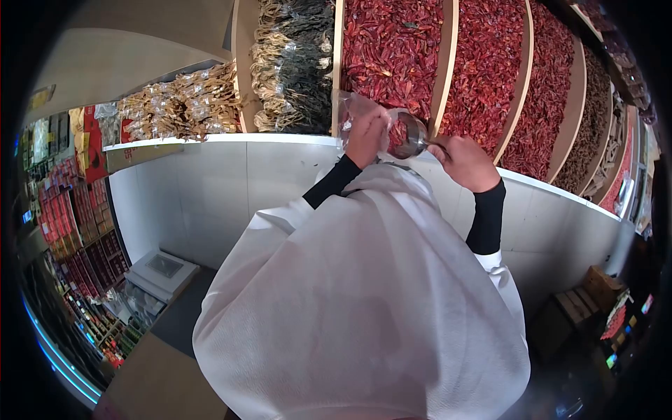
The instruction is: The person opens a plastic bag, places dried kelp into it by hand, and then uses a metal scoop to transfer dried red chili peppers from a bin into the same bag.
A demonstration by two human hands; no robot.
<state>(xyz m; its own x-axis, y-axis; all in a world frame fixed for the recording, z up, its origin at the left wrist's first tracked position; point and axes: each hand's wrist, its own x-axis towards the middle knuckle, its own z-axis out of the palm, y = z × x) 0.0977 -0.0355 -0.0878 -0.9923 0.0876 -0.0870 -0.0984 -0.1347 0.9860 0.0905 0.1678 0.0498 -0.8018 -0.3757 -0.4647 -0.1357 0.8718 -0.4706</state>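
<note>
My left hand [367,137] is closed on a clear plastic bag [348,108] at the front of the bins. In my right hand [467,164] is the handle of a round metal scoop [416,134], its bowl turned toward the bag's mouth. Red dried chilies show inside the scoop's bowl; whether some lie in the bag I cannot make out. Just beyond both hands lies a bin of dried red chilies [392,52].
Wooden dividers [450,56] separate more chili bins [488,77] to the right. Bundled dried goods [294,66] fill the bins on the left. A white ledge [280,138] runs along the front. Low at left stands a white box-like device [162,271].
</note>
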